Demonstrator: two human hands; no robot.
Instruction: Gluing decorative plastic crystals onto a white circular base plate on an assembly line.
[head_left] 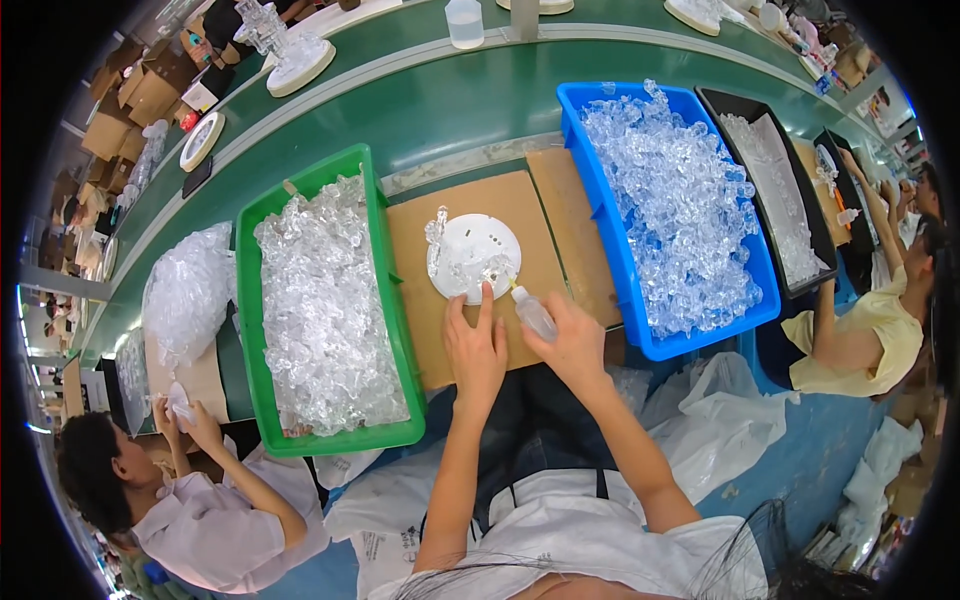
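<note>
A white round disc [501, 236] with small slots lies on the cardboard in front of me. Clear plastic pieces [435, 240] stand along its left rim, and more clear parts [470, 270] sit on its near half. My left hand [476, 345] is at the disc's near edge, fingers apart, the index fingertip touching or almost touching the clear parts. My right hand [572, 345] is closed round a small translucent squeeze bottle [535, 315]. The bottle's narrow tip points at the disc's lower right edge.
A green bin [378, 240] of clear plastic pieces stands left; a blue bin [610, 235] of similar pieces stands right, beside a black tray [825, 265]. Behind runs a green conveyor [440, 110] carrying a translucent cup [464, 24]. Co-workers [215, 520] sit on both sides.
</note>
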